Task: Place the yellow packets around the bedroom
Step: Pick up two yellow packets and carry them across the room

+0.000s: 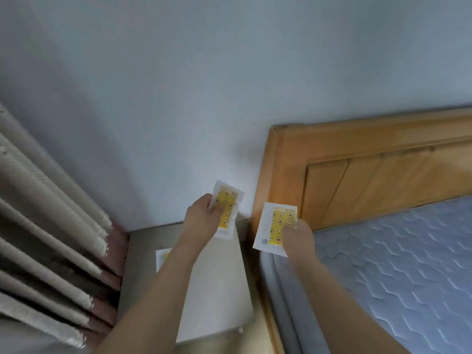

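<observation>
Both forearms reach up from the bottom edge: left hand point(204, 215) pinching one yellow packet point(226, 209) mid-frame over the counter point(217, 290), right hand point(297, 236) gripping another packet point(275, 229) beside the mattress point(396, 264). Third packet point(162, 259) lies on the counter, partly hidden behind the left arm.

I see three yellow packets with white borders. One packet point(226, 208) is held upright above the bedside surface, a second packet point(275, 228) is held tilted by the bed's corner, and a third packet point(162, 258) lies flat, mostly hidden.
</observation>
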